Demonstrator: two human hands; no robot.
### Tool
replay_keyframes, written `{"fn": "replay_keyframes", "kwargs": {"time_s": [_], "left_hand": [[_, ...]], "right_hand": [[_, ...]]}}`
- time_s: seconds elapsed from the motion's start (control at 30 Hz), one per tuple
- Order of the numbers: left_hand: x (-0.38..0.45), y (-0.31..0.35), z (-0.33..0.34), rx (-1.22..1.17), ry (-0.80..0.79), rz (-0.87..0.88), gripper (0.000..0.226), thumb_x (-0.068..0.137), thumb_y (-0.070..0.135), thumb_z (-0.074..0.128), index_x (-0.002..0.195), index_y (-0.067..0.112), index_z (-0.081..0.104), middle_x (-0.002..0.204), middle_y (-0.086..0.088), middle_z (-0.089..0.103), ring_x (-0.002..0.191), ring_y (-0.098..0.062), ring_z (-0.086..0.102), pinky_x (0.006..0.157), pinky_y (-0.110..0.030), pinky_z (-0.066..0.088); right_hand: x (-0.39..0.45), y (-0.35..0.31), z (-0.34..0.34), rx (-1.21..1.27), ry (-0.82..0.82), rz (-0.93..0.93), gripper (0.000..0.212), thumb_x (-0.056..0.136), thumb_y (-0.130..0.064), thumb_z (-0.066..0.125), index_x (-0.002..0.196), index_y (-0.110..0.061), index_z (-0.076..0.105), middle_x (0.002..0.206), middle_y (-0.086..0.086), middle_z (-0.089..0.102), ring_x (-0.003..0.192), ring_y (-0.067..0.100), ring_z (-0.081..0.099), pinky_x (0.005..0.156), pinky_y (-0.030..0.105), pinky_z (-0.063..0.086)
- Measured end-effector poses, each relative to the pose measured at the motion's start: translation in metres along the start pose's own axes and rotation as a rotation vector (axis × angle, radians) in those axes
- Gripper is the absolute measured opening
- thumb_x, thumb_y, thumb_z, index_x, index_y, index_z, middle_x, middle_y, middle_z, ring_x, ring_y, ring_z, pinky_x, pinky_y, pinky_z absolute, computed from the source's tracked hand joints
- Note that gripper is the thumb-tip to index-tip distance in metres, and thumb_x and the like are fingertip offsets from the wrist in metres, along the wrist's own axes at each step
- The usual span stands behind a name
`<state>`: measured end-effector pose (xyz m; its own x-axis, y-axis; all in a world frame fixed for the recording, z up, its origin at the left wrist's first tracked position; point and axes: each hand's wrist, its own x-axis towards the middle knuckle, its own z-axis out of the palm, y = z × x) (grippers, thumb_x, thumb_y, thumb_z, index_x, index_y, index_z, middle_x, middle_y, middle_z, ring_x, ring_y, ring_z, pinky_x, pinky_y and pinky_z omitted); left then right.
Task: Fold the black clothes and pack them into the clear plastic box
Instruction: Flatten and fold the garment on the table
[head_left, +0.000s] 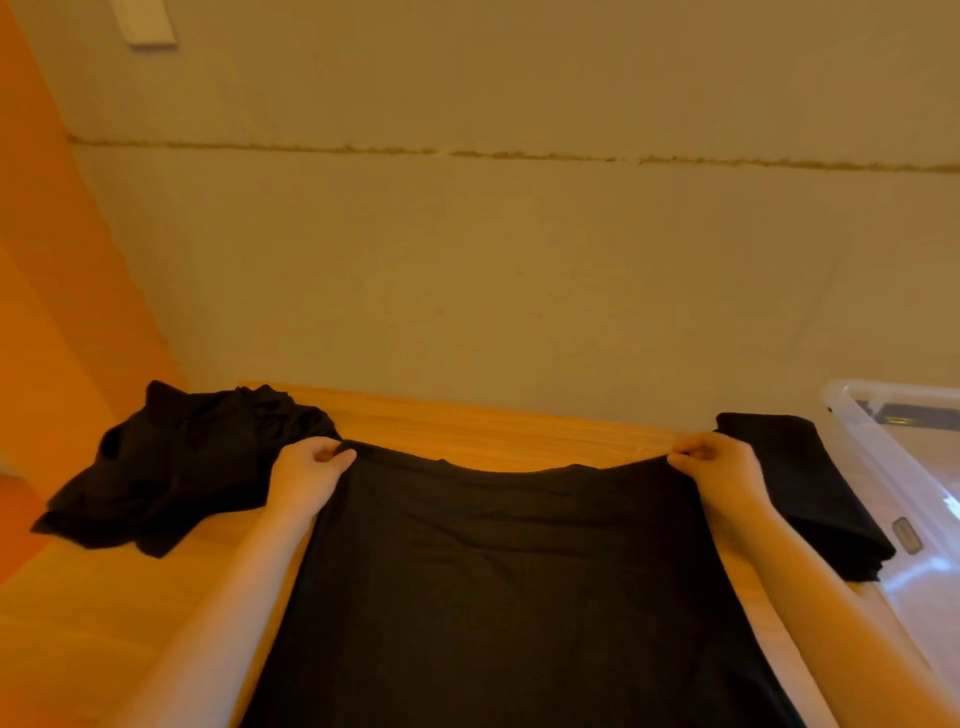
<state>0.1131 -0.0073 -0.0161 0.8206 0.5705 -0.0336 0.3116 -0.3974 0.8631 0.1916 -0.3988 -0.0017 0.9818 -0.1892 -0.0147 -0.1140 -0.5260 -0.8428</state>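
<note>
A black T-shirt (509, 582) is stretched out in front of me over the wooden table (488, 426), neckline at the far edge. My left hand (306, 473) pinches its left shoulder and my right hand (719, 470) pinches its right shoulder, both with curled fingers. A crumpled heap of black clothes (176, 467) lies to the left. On the right a folded black garment (810, 488) rests beside the clear plastic box (904, 467), whose rim reaches the frame's right edge.
A plain beige wall (519, 260) rises directly behind the table's far edge. An orange wall (52, 312) stands at the left. Bare wood shows at the lower left of the table.
</note>
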Motion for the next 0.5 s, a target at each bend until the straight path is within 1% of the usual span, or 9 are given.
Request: {"fn": "replay_keyframes", "kwargs": {"time_s": [0.03,0.1,0.17,0.2,0.27,0.3,0.37,0.43,0.5], "left_hand": [[0.001,0.004,-0.002,-0.116,0.012,-0.014,0.018,0.092,0.014,0.058,0.105,0.004,0.065,0.1,-0.01,0.064,0.1,-0.028,0.06,0.087,-0.039,0.047],[0.005,0.016,-0.003,-0.302,0.024,-0.047,0.014,0.092,0.014,0.058,0.102,0.005,0.063,0.095,-0.008,0.063,0.096,-0.027,0.06,0.085,-0.039,0.047],[0.016,0.027,-0.002,-0.375,0.07,-0.055,0.011,0.093,0.015,0.057,0.1,0.008,0.061,0.092,-0.004,0.061,0.098,-0.027,0.059,0.087,-0.04,0.047],[0.023,0.031,0.0,-0.368,0.099,-0.051,0.012,0.093,0.015,0.057,0.102,0.009,0.061,0.095,-0.005,0.061,0.101,-0.027,0.058,0.088,-0.039,0.047],[0.036,0.034,0.008,-0.228,0.115,-0.044,0.023,0.092,0.016,0.058,0.114,0.006,0.058,0.111,-0.01,0.061,0.108,-0.029,0.056,0.089,-0.039,0.045],[0.039,0.033,0.013,-0.072,0.099,-0.035,0.032,0.092,0.017,0.059,0.121,0.005,0.054,0.121,-0.012,0.057,0.112,-0.03,0.053,0.091,-0.04,0.045],[0.035,0.03,0.025,0.246,0.054,0.051,0.048,0.091,0.022,0.06,0.134,0.006,0.044,0.136,-0.013,0.048,0.123,-0.031,0.047,0.097,-0.041,0.042],[0.016,0.026,0.039,0.437,-0.027,0.213,0.053,0.093,0.028,0.056,0.14,0.011,0.037,0.143,-0.008,0.041,0.131,-0.027,0.039,0.103,-0.039,0.037],[-0.008,0.023,0.055,0.564,-0.16,0.354,0.056,0.094,0.035,0.051,0.144,0.017,0.032,0.15,-0.002,0.033,0.138,-0.021,0.03,0.11,-0.036,0.029]], "right_hand": [[0.001,-0.007,-0.005,0.074,0.038,-0.032,0.011,0.085,-0.007,0.063,0.096,-0.008,0.064,0.092,0.006,0.063,0.088,0.022,0.06,0.083,0.035,0.048],[0.011,-0.021,-0.011,0.124,0.102,-0.08,0.012,0.084,-0.008,0.064,0.097,-0.01,0.063,0.089,0.003,0.063,0.085,0.018,0.058,0.081,0.031,0.045],[0.028,-0.032,-0.008,0.117,0.134,-0.089,0.015,0.085,-0.01,0.064,0.1,-0.009,0.063,0.091,0.004,0.062,0.088,0.019,0.058,0.08,0.031,0.044],[0.037,-0.034,-0.004,0.106,0.141,-0.08,0.017,0.086,-0.01,0.063,0.102,-0.009,0.062,0.096,0.005,0.063,0.09,0.02,0.058,0.082,0.032,0.046],[0.051,-0.034,0.008,0.07,0.124,-0.034,0.022,0.088,-0.01,0.06,0.11,-0.008,0.058,0.107,0.011,0.062,0.096,0.024,0.058,0.085,0.035,0.047],[0.054,-0.033,0.015,0.017,0.096,-0.012,0.027,0.089,-0.01,0.058,0.116,-0.008,0.055,0.114,0.013,0.06,0.099,0.026,0.058,0.086,0.036,0.047],[0.05,-0.032,0.029,-0.217,-0.001,-0.016,0.042,0.091,-0.016,0.057,0.13,-0.009,0.045,0.128,0.014,0.052,0.108,0.028,0.055,0.084,0.035,0.045],[0.031,-0.032,0.044,-0.41,-0.116,-0.122,0.053,0.092,-0.021,0.056,0.139,-0.01,0.035,0.138,0.011,0.044,0.117,0.028,0.051,0.089,0.034,0.044],[0.003,-0.03,0.059,-0.461,-0.255,-0.269,0.057,0.093,-0.026,0.055,0.143,-0.013,0.031,0.146,0.006,0.036,0.131,0.023,0.039,0.104,0.033,0.035]]}}
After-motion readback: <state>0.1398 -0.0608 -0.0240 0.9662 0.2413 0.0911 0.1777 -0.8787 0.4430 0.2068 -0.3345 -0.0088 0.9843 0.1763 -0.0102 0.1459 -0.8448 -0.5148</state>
